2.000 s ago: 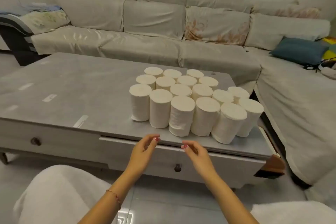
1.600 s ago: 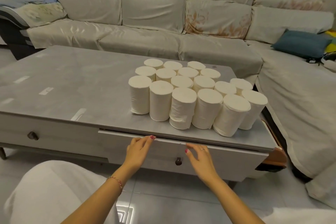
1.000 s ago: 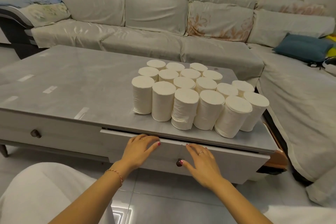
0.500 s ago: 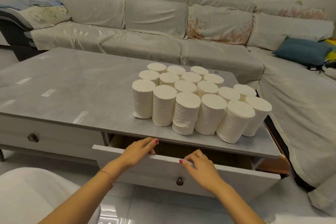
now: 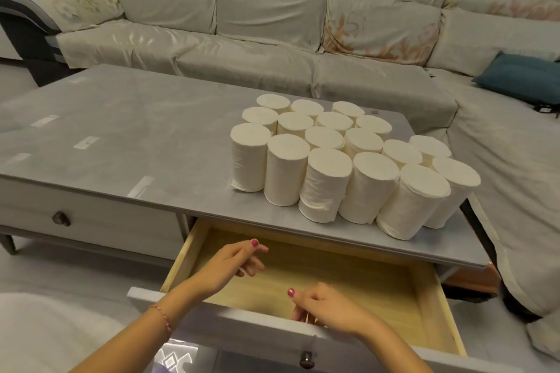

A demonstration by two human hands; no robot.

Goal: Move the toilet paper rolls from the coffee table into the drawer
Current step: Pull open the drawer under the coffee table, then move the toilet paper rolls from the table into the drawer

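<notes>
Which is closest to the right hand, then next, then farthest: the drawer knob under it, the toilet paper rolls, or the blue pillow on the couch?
Measured from the right hand:
1. Drawer knob, on the drawer front just below the hand.
2. Toilet paper rolls, standing on the coffee table beyond the open drawer.
3. Blue pillow, far off on the couch at the right.

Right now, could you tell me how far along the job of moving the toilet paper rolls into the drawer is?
Done: the wooden-lined drawer under the grey coffee table is pulled wide open. In hand: nothing; the left hand and right hand hover empty over it. Left: all the white toilet paper rolls stand on the tabletop, none inside.
</notes>
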